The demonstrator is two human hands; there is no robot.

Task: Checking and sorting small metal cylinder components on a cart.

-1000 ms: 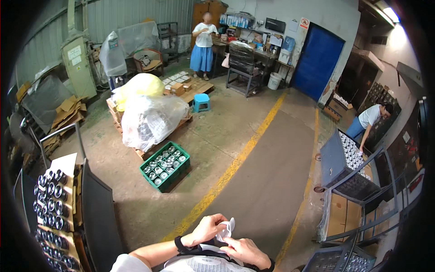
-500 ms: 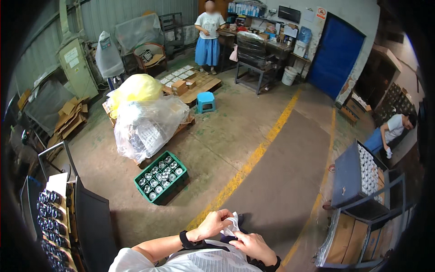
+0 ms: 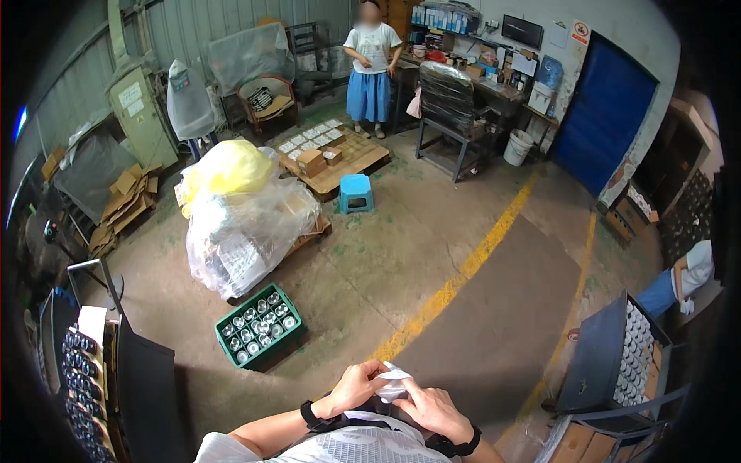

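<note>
In front of my waist, both hands are on a crumpled, thin white cloth (image 3: 393,383); I cannot tell whether it is a rag or a glove. My left hand (image 3: 359,386) has its fingers pinched on the cloth's left side, and a dark band circles that wrist. On the other side, my right hand (image 3: 434,410) is closed on the cloth with bent fingers, its wrist also banded in black. A small tip of the cloth sticks up between them. Ahead on the left, a green crate (image 3: 279,349) on the floor holds several shiny metal cups (image 3: 263,328).
A plastic-covered stack (image 3: 239,231) stands behind the crate, with a blue stool (image 3: 356,193) beyond. Dark round parts fill a rack (image 3: 147,393) at left; a cart (image 3: 590,363) of pale parts stands right. One person (image 3: 372,65) stands far back; another (image 3: 683,282) bends at right.
The whole view has shifted, so the crate sits lower and further left. My hands have shifted slightly while keeping the white cloth, which is now more bunched. The person at right has moved towards the picture's edge.
</note>
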